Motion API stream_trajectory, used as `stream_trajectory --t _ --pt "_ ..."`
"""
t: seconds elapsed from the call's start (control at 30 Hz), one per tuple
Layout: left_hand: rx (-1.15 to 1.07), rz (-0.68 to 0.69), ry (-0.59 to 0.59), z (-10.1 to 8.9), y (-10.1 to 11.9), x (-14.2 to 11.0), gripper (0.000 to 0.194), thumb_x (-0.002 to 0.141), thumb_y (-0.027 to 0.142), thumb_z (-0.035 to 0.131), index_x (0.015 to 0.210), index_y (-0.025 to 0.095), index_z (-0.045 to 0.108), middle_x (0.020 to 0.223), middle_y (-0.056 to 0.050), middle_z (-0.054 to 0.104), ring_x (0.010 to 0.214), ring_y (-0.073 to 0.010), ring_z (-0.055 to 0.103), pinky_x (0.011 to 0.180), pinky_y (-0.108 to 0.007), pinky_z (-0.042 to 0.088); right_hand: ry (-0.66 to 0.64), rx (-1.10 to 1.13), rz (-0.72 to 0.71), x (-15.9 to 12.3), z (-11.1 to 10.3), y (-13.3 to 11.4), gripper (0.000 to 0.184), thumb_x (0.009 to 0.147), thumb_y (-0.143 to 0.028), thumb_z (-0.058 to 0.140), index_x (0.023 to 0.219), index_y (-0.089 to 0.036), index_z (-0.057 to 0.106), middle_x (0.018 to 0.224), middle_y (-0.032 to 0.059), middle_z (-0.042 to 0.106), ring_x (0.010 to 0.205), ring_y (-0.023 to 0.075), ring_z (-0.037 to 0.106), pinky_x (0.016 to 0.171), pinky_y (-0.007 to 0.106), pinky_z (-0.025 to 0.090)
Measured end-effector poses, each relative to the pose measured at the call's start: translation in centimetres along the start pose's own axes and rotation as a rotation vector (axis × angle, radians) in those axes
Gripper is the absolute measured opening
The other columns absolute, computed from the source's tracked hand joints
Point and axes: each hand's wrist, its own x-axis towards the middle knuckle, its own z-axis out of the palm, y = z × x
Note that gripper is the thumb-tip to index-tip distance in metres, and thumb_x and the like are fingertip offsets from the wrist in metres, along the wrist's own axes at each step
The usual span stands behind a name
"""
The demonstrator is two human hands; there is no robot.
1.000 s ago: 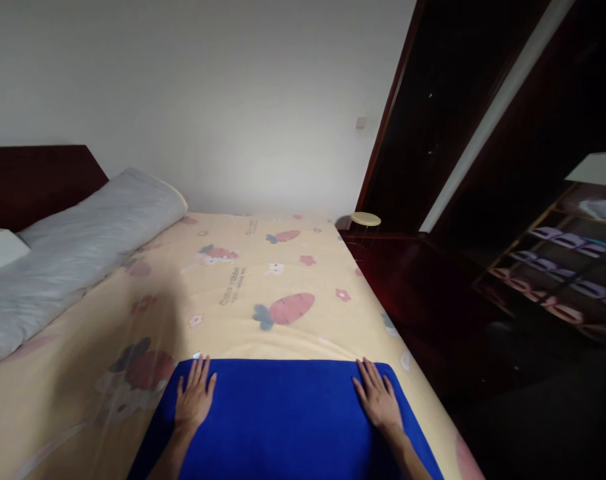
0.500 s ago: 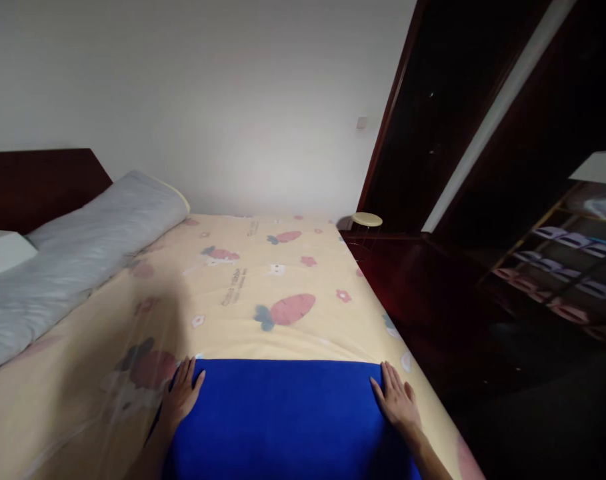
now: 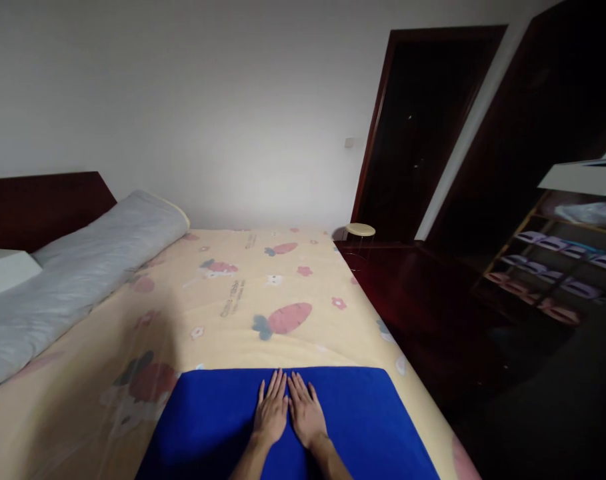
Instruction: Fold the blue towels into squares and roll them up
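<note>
A bright blue cloth [image 3: 207,427] lies flat on the near end of a bed with a yellow sheet [image 3: 243,293] printed with carrots and flowers. My left hand [image 3: 271,412] and my right hand [image 3: 307,415] rest side by side on the middle of the blue cloth, just behind its far edge. Both hands lie palm down with fingers stretched out flat, and they hold nothing. The thumbs nearly touch.
A long grey bolster [image 3: 77,267] lies along the dark wooden headboard [image 3: 43,200] at the left. A small round stool [image 3: 360,231] stands beyond the bed's right side, near a dark doorway [image 3: 413,133]. A shelf rack with several slippers [image 3: 557,267] stands at the right.
Both hands slid inward from the cloth's left and right edges to meet at its middle. The head tilted up a little, showing more of the doorway.
</note>
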Motion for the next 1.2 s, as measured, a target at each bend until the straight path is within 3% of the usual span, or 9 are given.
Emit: stream_trajectory --t 0.1,0.37,0.53,0.67,0.77,0.93,1.0,1.1,1.2 --pt "0.017 -0.091 0.026 -0.7 -2.7 -0.9 0.053 0.098 0.038 0.021 0.151 0.031 0.018 0.16 0.001 0.019 0.148 -0.0186 0.02 0.12 -0.049 0.02 -0.028 -0.063 0.118 -0.7 -1.2 1.9 0.06 0.099 -0.05 0.021 0.15 -0.021 0.029 0.157 0.0041 0.023 0.146 0.0217 0.02 0.119 0.046 0.017" --pt "0.175 -0.581 0.138 -3.2 -19.1 -7.2 0.058 0.096 0.044 0.019 0.151 0.026 0.021 0.161 -0.002 0.021 0.148 -0.0208 0.02 0.118 -0.05 0.02 0.073 -0.28 0.55 -8.0 -5.4 18.4 0.07 0.093 -0.055 0.018 0.153 -0.017 0.021 0.16 0.0039 0.019 0.147 0.0202 0.013 0.119 0.047 0.013" --pt "0.196 -0.624 0.2 -3.1 -23.2 -8.8 0.059 0.095 0.047 0.023 0.15 0.027 0.028 0.156 -0.003 0.036 0.146 -0.0208 0.025 0.117 -0.046 0.023 0.032 -0.256 0.606 -9.7 -5.5 21.8 0.073 0.093 -0.053 0.013 0.153 -0.013 0.017 0.16 0.0037 0.017 0.148 0.0189 0.011 0.119 0.046 0.013" --pt "0.215 -0.617 0.22 -3.8 -21.3 -7.8 0.059 0.095 0.043 0.022 0.149 0.02 0.031 0.156 -0.007 0.034 0.146 -0.0229 0.027 0.116 -0.052 0.023 0.115 -0.325 0.652 -8.7 -5.6 20.3 0.074 0.092 -0.052 0.016 0.151 -0.008 0.025 0.158 0.009 0.024 0.147 0.0255 0.017 0.119 0.052 0.011" --pt "0.221 -0.473 0.252 -2.7 -16.0 -6.9 0.058 0.095 0.041 0.021 0.149 0.02 0.028 0.158 -0.006 0.029 0.146 -0.0223 0.025 0.117 -0.053 0.02 0.276 -0.328 0.547 -7.5 -4.3 15.4 0.074 0.094 -0.054 0.015 0.149 -0.007 0.03 0.156 0.013 0.026 0.146 0.0279 0.019 0.118 0.054 0.011" --pt "0.113 -0.131 0.296 3.9 -4.1 -6.8 0.054 0.096 0.029 0.024 0.149 0.029 0.02 0.155 0.001 0.034 0.142 -0.0184 0.035 0.113 -0.044 0.034 0.18 -0.124 0.057 -5.9 2.6 2.5 0.055 0.099 -0.041 0.024 0.15 -0.021 0.03 0.155 0.004 0.03 0.143 0.0232 0.027 0.116 0.047 0.027" --pt "0.098 0.025 0.318 6.3 -1.2 -7.2 0.058 0.093 0.023 0.029 0.149 0.034 0.018 0.152 0.004 0.039 0.137 -0.0176 0.042 0.11 -0.041 0.039 0.154 -0.07 -0.009 -5.9 5.2 -1.0 0.052 0.099 -0.038 0.029 0.149 -0.024 0.033 0.153 0.0034 0.032 0.141 0.0244 0.033 0.113 0.046 0.034" --pt "0.108 0.153 0.34 7.3 -0.3 -8.3 0.063 0.092 0.021 0.034 0.149 0.033 0.013 0.15 0.003 0.043 0.133 -0.0172 0.048 0.107 -0.037 0.043 0.163 -0.046 -0.029 -6.7 6.7 -2.3 0.051 0.098 -0.038 0.033 0.148 -0.027 0.034 0.152 0.0031 0.035 0.139 0.0266 0.036 0.111 0.047 0.037" --pt "0.143 0.22 0.361 5.5 -1.8 -9.8 0.062 0.095 0.027 0.035 0.151 0.032 0.009 0.151 0.002 0.041 0.134 -0.0163 0.046 0.107 -0.036 0.044 0.199 -0.057 -0.03 -8.0 5.6 -0.7 0.052 0.098 -0.046 0.034 0.147 -0.028 0.035 0.151 0.0029 0.036 0.138 0.0275 0.037 0.11 0.048 0.038"
